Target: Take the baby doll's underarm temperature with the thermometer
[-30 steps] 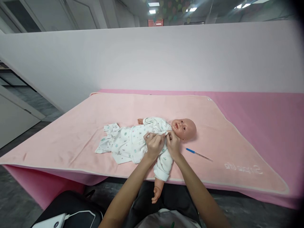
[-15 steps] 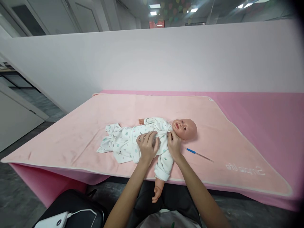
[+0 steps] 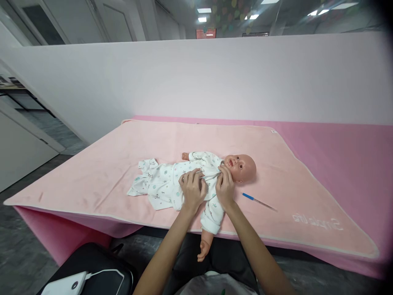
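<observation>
A baby doll [image 3: 242, 167] lies on its back on a pale pink blanket [image 3: 153, 139], head to the right. It wears a white printed romper [image 3: 162, 184]. One sleeved arm hangs over the table's front edge. My left hand [image 3: 192, 189] pinches the romper fabric on the doll's chest. My right hand [image 3: 225, 186] grips the fabric near the collar, just below the doll's chin. A thin strip of cloth is stretched between the two hands.
A blue-tipped thermometer [image 3: 258, 200] lies on the blanket right of the doll. A white partition wall [image 3: 215, 78] stands behind the pink table [image 3: 346, 151]. A black bag with a white device and cable [image 3: 66, 283] sits at bottom left.
My left hand has slid left along the doll's chest, away from my right hand, which stays at the collar. The view has shifted slightly.
</observation>
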`<state>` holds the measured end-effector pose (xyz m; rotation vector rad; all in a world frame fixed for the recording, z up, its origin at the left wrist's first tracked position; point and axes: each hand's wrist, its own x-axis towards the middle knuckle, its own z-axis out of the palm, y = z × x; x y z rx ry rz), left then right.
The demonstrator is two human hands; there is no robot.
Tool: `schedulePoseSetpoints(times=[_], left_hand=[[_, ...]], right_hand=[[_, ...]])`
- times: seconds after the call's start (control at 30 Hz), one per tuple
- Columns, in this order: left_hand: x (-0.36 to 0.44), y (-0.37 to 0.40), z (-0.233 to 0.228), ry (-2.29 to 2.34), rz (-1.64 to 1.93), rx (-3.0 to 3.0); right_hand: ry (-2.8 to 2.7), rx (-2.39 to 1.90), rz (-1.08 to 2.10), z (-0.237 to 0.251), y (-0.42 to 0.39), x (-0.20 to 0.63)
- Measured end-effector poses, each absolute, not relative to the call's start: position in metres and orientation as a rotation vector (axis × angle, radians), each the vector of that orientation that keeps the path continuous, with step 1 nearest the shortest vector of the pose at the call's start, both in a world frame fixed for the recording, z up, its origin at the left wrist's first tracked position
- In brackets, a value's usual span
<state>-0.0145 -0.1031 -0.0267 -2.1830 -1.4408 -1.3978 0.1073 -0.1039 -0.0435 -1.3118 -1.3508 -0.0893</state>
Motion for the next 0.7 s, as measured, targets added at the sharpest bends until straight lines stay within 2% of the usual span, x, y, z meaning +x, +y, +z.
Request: schedulePoseSetpoints(times=[0.2, 0.4, 0.7], left_hand=[[-0.016, -0.101, -0.031, -1.435, -1.417, -2.198], [-0.017, -0.100, -0.035, -1.456, -1.420, -2.222], [-0.017, -0.100, -0.033, -1.497, -1.504, -2.238]], right_hand=[[-1.671, -1.166, 0.002, -0.033, -0.108, 0.081], [-1.518, -1.194, 0.174, -0.035, -0.107, 0.072], [-1.511, -1.199, 0.231, -0.035, -0.106, 0.077]])
